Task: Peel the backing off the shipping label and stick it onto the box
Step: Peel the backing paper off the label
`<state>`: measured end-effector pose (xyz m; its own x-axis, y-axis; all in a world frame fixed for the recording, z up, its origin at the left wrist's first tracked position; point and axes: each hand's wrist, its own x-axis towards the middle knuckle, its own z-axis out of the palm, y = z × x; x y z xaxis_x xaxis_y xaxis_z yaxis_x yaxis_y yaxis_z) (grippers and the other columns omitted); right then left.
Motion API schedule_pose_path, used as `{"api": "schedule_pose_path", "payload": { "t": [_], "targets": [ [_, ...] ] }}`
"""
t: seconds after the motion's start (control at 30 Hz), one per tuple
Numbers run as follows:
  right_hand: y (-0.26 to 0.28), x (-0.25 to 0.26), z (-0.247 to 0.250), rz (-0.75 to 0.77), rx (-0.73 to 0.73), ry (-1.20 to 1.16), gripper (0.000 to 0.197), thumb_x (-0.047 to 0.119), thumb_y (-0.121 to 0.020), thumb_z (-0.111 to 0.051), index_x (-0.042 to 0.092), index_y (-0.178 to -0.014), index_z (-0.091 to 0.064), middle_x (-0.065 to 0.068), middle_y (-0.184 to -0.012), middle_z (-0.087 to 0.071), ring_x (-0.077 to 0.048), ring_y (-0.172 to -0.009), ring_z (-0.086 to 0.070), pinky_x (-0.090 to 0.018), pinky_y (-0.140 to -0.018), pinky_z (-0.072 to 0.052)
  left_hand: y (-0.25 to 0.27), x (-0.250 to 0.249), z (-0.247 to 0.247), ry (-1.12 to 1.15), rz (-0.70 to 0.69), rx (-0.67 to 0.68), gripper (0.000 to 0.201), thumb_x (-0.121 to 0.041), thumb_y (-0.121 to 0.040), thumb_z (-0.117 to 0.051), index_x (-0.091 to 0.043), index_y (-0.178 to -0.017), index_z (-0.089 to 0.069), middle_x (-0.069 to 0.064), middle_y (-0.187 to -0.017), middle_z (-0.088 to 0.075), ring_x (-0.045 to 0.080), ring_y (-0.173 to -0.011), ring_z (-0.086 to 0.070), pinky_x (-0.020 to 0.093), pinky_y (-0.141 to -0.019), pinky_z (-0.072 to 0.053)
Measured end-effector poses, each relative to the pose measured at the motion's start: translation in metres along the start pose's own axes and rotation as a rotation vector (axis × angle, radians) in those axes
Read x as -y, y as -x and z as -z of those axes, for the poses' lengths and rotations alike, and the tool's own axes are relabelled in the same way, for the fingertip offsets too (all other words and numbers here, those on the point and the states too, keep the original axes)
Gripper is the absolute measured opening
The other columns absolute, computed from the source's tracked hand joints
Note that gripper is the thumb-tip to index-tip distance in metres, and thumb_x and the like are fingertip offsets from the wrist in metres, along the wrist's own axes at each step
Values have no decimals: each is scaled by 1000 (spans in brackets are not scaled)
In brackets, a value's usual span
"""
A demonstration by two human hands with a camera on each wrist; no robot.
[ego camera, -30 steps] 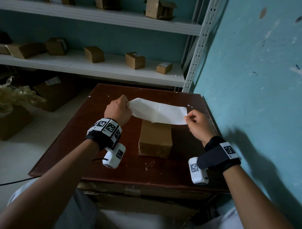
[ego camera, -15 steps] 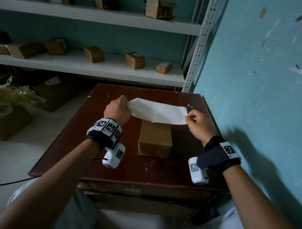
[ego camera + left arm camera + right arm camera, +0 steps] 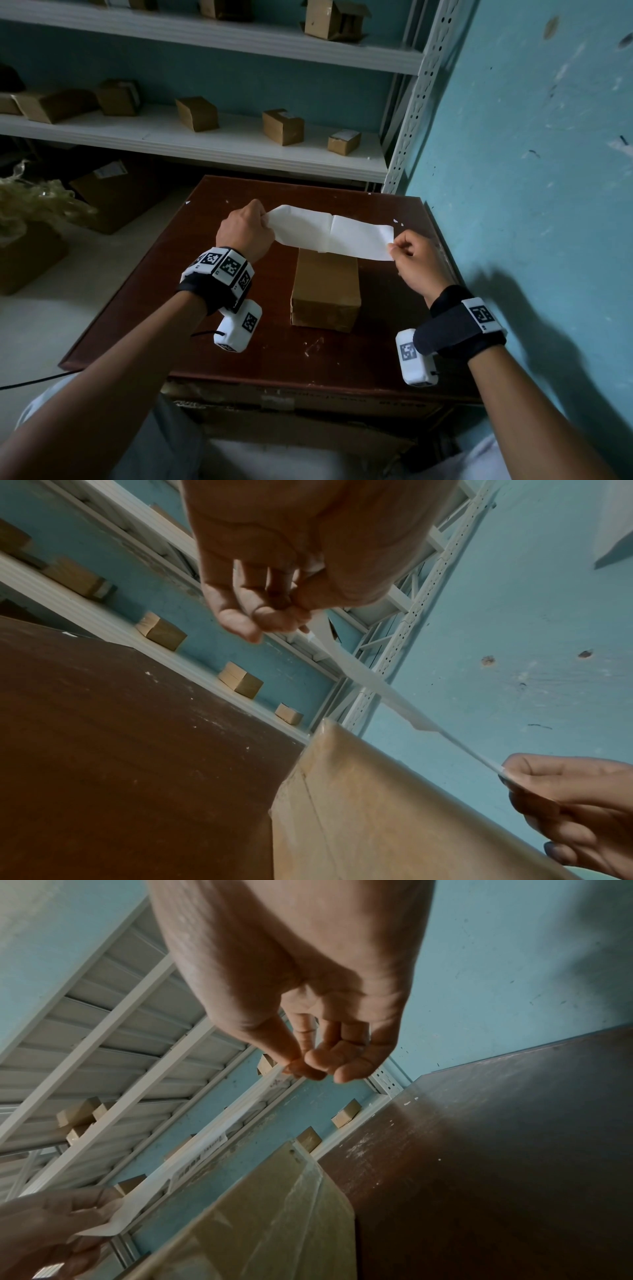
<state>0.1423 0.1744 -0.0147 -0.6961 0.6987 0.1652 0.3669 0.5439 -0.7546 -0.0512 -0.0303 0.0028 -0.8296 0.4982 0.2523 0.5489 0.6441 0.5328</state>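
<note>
Both hands, left hand [image 3: 245, 231] and right hand [image 3: 412, 260], pinch the ends of the long white paper label [image 3: 330, 234] above the brown cardboard box [image 3: 325, 291]; sticking remains, and whether the backing is off is unclear.

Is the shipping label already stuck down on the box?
No, the shipping label is stretched in the air above the cardboard box, pinched between the left hand and right hand.
</note>
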Motion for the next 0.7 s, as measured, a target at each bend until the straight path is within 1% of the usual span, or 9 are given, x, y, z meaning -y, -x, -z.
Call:
{"api": "schedule_pose_path", "payload": {
  "t": [0.1, 0.2, 0.23, 0.33, 0.43, 0.57, 0.7],
  "targets": [
    [1, 1, 0, 0, 1, 10, 23, 21, -98, -52, 22, -75, -50, -1, -72, -54, -23, -75, -57, -43, -77, -53, 0, 1, 0, -1, -7, 2, 14, -11, -93, -39, -8, -97, -53, 9, -91, -58, 27, -79, -57, 37, -67, -50],
    [0, 1, 0, -1, 2, 9, 22, 21, -98, -52, 21, -76, -50, -1, -72, -54, -22, -75, -58, -43, -78, -53, 0, 1, 0, -1, -3, 5, 14, -11, -93, -40, -8, -97, -52, 8, -90, -57, 25, -77, -56, 35, -63, -45],
    [1, 1, 0, -1, 2, 9, 22, 21, -98, -52, 21, -76, -50, -1, -72, -54, -22, -75, -58, -43, -78, -52, 0, 0, 0, -1, -2, 6, 14, -11, -93, -40, -8, -98, -53, 8, -91, -57, 25, -77, -56, 35, -63, -46],
    [1, -1, 0, -1, -2, 13, 21, 21, -97, -53, 21, -76, -51, -1, -72, -55, -24, -75, -58, -45, -77, -53, 0, 0, 0, -6, -3, 4, 14, -11, -93, -41, -8, -98, -53, 8, -91, -57, 26, -79, -56, 36, -66, -48],
    [0, 0, 0, -2, -3, 22, 21, 22, -97, -53, 22, -76, -51, -1, -72, -55, -24, -75, -59, -44, -77, -53, 1, 1, 1, -7, 5, 8, 14, -10, -92, -41, -8, -97, -53, 8, -91, -57, 27, -80, -57, 36, -66, -48],
    [0, 1, 1, 0, -5, 17, 21, 22, -97, -53, 22, -76, -51, -1, -72, -56, -23, -75, -59, -43, -77, -53, 0, 0, 2, -7, 11, 14, 14, -11, -92, -41, -8, -98, -53, 8, -93, -57, 27, -83, -58, 39, -71, -51],
    [0, 1, 1, -3, -4, 8, 21, 22, -97, -53, 23, -76, -51, 0, -73, -56, -23, -76, -59, -43, -77, -52, 1, -2, 2, -13, 13, 18, 15, -12, -94, -40, -8, -100, -53, 8, -94, -57, 27, -83, -58, 39, -72, -52]
  ]
}}
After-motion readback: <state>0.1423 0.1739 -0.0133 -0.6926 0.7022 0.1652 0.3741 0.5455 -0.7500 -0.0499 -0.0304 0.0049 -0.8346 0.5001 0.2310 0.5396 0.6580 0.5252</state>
